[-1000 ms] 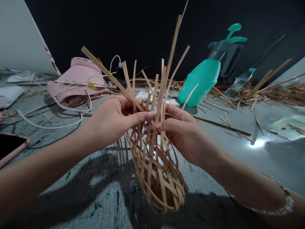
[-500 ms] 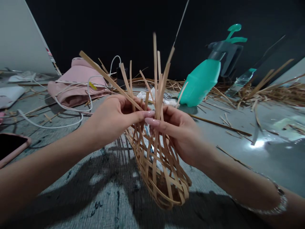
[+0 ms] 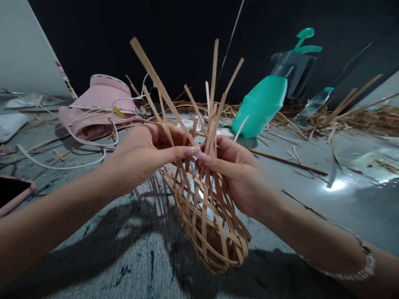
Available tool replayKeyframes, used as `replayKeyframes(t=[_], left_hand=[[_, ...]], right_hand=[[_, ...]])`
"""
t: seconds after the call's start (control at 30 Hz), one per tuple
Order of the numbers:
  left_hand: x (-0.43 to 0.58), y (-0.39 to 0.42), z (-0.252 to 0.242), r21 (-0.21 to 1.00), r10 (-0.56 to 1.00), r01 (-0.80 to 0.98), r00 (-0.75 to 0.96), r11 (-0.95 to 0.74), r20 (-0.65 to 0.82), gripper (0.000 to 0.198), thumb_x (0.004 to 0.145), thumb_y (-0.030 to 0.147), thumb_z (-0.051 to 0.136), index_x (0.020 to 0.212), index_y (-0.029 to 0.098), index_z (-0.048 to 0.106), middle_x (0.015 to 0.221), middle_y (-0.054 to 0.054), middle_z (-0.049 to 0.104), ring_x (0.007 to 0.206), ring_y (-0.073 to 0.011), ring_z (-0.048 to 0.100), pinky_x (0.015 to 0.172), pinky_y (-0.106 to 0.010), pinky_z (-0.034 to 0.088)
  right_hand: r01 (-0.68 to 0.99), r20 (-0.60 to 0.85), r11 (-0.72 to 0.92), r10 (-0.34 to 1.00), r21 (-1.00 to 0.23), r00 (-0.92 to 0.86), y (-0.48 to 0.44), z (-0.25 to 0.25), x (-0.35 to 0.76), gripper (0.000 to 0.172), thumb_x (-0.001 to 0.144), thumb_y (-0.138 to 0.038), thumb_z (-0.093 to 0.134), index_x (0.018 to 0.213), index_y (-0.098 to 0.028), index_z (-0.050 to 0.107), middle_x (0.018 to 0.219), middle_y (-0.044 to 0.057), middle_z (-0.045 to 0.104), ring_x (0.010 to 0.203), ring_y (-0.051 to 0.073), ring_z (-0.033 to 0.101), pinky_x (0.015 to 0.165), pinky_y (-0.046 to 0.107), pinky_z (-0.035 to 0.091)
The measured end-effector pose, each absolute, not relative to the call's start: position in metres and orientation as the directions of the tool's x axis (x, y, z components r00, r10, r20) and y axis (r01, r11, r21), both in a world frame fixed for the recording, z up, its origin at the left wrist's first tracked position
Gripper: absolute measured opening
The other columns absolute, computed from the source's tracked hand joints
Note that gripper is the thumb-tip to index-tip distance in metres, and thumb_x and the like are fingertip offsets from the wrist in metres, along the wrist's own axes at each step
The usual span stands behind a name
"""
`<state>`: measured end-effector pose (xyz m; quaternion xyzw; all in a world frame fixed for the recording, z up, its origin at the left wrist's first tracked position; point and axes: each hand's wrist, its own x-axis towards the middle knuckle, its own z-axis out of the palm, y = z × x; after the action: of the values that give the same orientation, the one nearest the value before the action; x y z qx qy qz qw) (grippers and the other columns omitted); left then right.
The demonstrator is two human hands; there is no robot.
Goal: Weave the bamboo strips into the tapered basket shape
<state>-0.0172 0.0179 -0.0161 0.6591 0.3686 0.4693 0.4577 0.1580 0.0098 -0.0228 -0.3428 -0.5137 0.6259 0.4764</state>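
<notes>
A partly woven basket of flat tan strips [image 3: 215, 232] stands in front of me, its rounded, open-meshed end toward me and low. Loose strip ends [image 3: 214, 83] fan upward from its top. My left hand [image 3: 149, 151] pinches strips at the upper left, thumb pointing right. From the other side my right hand [image 3: 232, 166] grips strips, its thumb close to the left thumb tip. Both hands are closed on the weave, and most fingers are hidden behind it. Something whitish shows through the gaps in the mesh.
A teal spray bottle [image 3: 262, 104] stands behind on the right, near a clear plastic bottle [image 3: 313, 107]. Loose strips [image 3: 368, 114] lie along the dark wall. On the left are a pink visor cap [image 3: 101, 99], a white cable [image 3: 62, 166] and a phone [image 3: 15, 193].
The upright strip ends have swung to the right, the long left one now standing steeper. Both hands stay at the basket's top, their thumbs slightly shifted.
</notes>
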Motion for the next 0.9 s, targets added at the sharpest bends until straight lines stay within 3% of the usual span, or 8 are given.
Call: replayKeyframes(t=[0.27, 0.5, 0.63, 0.8, 0.9], left_hand=[[-0.013, 0.015, -0.019, 0.932, 0.92, 0.074, 0.207, -0.355, 0.334, 0.008, 0.076, 0.027, 0.076, 0.079, 0.021, 0.071, 0.084, 0.0, 0.074, 0.082, -0.0174, 0.069, 0.076, -0.026, 0.055], [-0.03, 0.025, -0.008, 0.96, 0.801, 0.067, 0.569, -0.273, 0.188, 0.023, 0.076, 0.023, 0.076, 0.098, 0.025, 0.066, 0.102, -0.002, 0.073, 0.098, -0.0194, 0.069, 0.088, -0.028, 0.054], [-0.034, 0.028, -0.007, 0.961, 0.806, 0.064, 0.561, -0.269, 0.188, 0.031, 0.074, 0.02, 0.077, 0.101, 0.027, 0.063, 0.102, -0.002, 0.073, 0.095, -0.0205, 0.07, 0.086, -0.03, 0.056], [-0.034, 0.029, -0.005, 0.945, 0.775, 0.121, 0.608, -0.305, 0.172, 0.014, 0.079, 0.021, 0.072, 0.092, 0.025, 0.069, 0.097, -0.002, 0.074, 0.092, -0.0185, 0.07, 0.081, -0.025, 0.056], [-0.037, 0.03, -0.004, 0.941, 0.73, 0.121, 0.665, -0.315, 0.158, 0.017, 0.08, 0.022, 0.072, 0.096, 0.028, 0.069, 0.094, -0.002, 0.075, 0.091, -0.0181, 0.071, 0.079, -0.024, 0.056]], right_hand=[[-0.218, 0.066, -0.003, 0.95, -0.976, -0.305, 0.01, -0.023, 0.159, 0.014, 0.073, -0.023, 0.075, 0.079, -0.02, 0.063, 0.075, -0.002, 0.061, 0.063, 0.011, 0.057, 0.059, 0.025, 0.047], [-0.217, 0.064, -0.007, 0.946, -0.976, -0.318, 0.01, -0.024, 0.158, 0.017, 0.071, -0.025, 0.078, 0.079, -0.02, 0.063, 0.072, -0.002, 0.062, 0.058, 0.01, 0.054, 0.053, 0.024, 0.045], [-0.202, 0.058, -0.01, 0.943, -0.979, -0.327, 0.009, -0.023, 0.158, 0.018, 0.071, -0.027, 0.078, 0.079, -0.021, 0.062, 0.073, -0.003, 0.062, 0.06, 0.011, 0.056, 0.056, 0.026, 0.047], [-0.196, 0.074, 0.005, 0.935, -0.981, -0.345, 0.007, -0.022, 0.157, 0.018, 0.073, -0.028, 0.077, 0.081, -0.022, 0.061, 0.075, -0.002, 0.062, 0.064, 0.012, 0.059, 0.06, 0.027, 0.049], [-0.197, 0.072, 0.002, 0.934, -0.98, -0.35, 0.006, -0.022, 0.156, 0.016, 0.075, -0.027, 0.074, 0.081, -0.022, 0.06, 0.076, -0.002, 0.062, 0.062, 0.012, 0.058, 0.058, 0.026, 0.048]])
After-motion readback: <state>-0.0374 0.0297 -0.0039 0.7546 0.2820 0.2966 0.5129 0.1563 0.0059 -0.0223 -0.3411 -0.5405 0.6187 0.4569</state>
